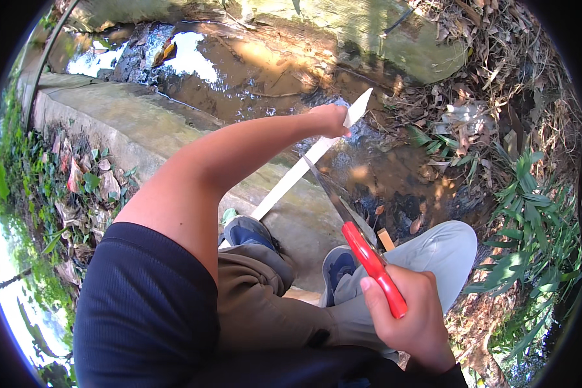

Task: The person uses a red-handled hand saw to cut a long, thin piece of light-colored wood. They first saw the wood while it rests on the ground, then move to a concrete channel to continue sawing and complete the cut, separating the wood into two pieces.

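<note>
My left hand (332,121) is closed round a long, flat, pale strip (290,180) near its pointed far end. The strip slants down to the near left, past my left shoe (249,229). In my right hand (410,310) is a long, narrow blade with a glossy red handle (375,268); whether it is a knife or a saw I cannot tell. Its dark blade (330,194) points up and left, the tip close to the strip's edge; contact is not clear. A short orange-brown piece (386,239) shows behind the handle.
My feet are on a concrete ledge (136,123), the right shoe (338,268) beside its edge. Shallow muddy water (252,84) runs beyond it. Dry leaves (498,58) and green plants (524,207) cover the right bank; a mossy slab (394,32) lies at the far side.
</note>
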